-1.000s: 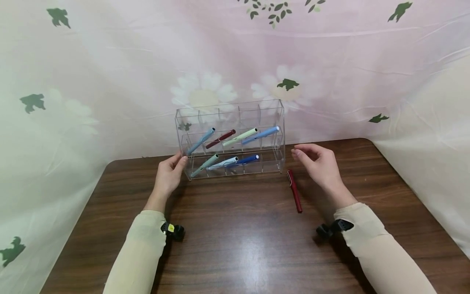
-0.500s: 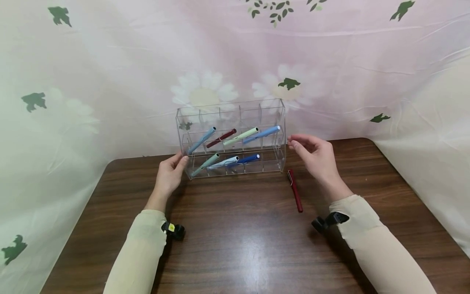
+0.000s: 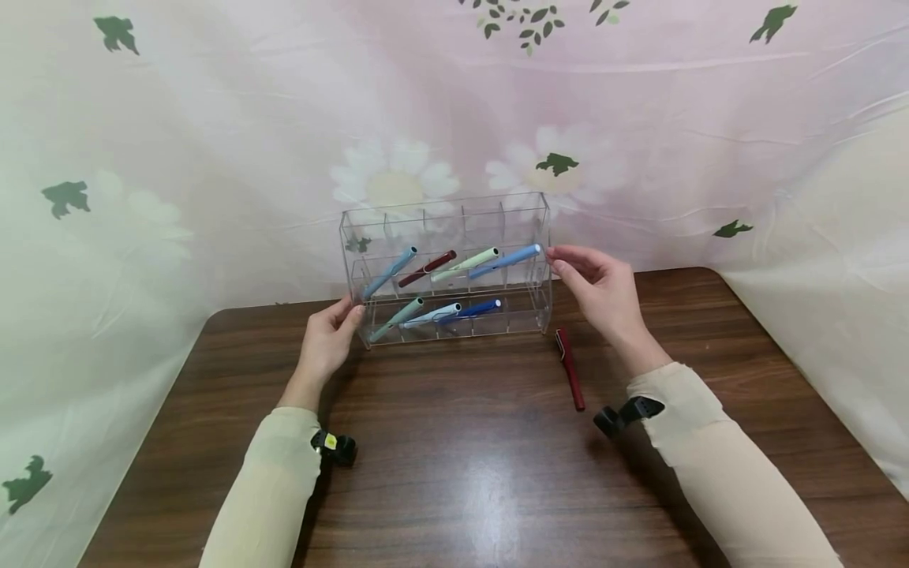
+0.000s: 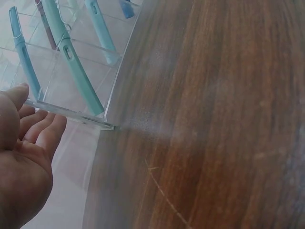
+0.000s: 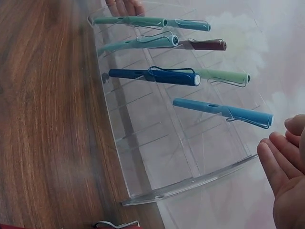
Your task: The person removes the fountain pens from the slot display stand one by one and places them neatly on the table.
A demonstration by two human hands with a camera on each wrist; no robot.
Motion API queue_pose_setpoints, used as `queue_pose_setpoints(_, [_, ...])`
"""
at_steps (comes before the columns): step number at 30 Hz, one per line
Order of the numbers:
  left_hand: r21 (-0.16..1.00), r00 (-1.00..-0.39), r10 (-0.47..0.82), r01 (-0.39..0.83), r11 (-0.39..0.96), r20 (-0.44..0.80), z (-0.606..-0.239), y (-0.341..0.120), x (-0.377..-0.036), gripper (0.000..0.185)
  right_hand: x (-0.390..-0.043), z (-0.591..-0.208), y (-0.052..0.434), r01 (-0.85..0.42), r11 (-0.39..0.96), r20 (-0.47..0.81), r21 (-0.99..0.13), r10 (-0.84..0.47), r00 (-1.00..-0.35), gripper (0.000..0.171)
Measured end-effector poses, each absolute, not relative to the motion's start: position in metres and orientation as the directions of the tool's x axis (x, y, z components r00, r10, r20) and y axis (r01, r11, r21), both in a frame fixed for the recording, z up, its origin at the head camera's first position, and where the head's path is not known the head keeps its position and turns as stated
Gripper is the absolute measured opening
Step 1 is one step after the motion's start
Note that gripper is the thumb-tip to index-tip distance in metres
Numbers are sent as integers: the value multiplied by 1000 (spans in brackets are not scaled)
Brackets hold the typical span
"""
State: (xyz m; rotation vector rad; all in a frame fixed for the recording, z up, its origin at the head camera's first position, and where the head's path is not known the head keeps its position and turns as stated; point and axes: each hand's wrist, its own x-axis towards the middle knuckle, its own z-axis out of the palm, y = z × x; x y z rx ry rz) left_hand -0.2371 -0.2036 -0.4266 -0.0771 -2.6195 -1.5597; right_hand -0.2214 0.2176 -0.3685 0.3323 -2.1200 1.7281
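A clear acrylic pen rack [image 3: 527, 322] stands at the back of the table. My left hand [image 3: 325, 341] grips its left side panel, thumb in front and fingers behind, as the left wrist view shows. My right hand [image 3: 604, 298] is at the rack's right edge, holding nothing, with loosely bent fingers and fingertips close to the cap of a light blue pen [image 3: 506, 261]. That pen shares the upper tier with a pale green pen [image 3: 465, 264], a dark red pen [image 3: 426, 269] and a blue pen [image 3: 389, 273]. Lower down lie a green pen [image 3: 395, 319], a pale blue pen [image 3: 431, 315] and a dark blue pen [image 5: 155, 77].
A red pen [image 3: 570, 371] lies on the wooden table [image 3: 454, 442], in front of the rack's right end and left of my right forearm. Behind the rack hangs a floral cloth [image 3: 284, 158], which also closes in both sides.
My right hand has moved left and up, from beside the rack to its right edge near the light blue pen. The left hand, the rack and the pens have stayed in place.
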Motion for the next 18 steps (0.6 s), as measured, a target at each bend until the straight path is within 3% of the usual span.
queue_pose_setpoints(18, [888,-997,8,78,453,83,-427,-204,-236,50,-235,-365,208,-349,323,378,-880,30,-925,34])
